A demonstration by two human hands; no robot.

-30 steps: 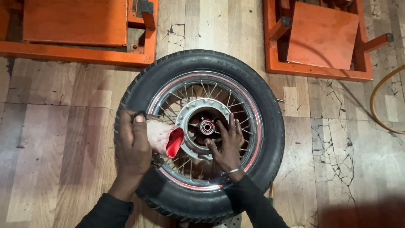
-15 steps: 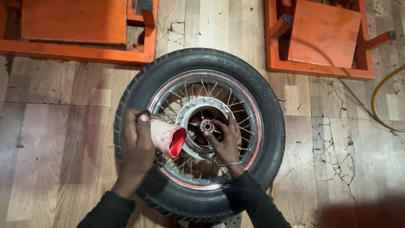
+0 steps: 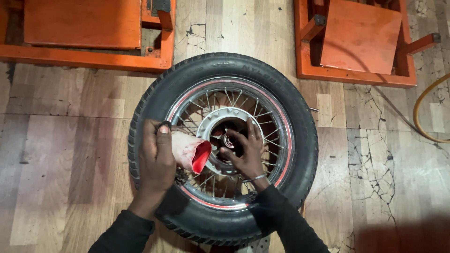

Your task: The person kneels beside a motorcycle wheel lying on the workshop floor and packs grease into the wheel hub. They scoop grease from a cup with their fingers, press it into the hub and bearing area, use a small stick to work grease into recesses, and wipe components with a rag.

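Note:
A spoked motorcycle wheel with a black tyre (image 3: 300, 122) lies flat on the floor, its silver rim edged in red. My left hand (image 3: 157, 159) grips a pale plastic pouch with a red opening (image 3: 192, 152), its mouth tilted toward the hub (image 3: 220, 124). My right hand (image 3: 246, 150) rests inside the hub, fingers spread around the centre bearing (image 3: 229, 139). A thin bangle sits on my right wrist.
An orange metal frame (image 3: 84, 33) lies at the upper left, and another orange frame (image 3: 356, 42) at the upper right. A yellow hose (image 3: 422, 112) curves at the right edge. The floor is worn wooden-pattern sheet, cracked on the right.
My left hand has brought the pouch rightward, closer to the hub. My right hand's fingers have shifted up over the centre bearing.

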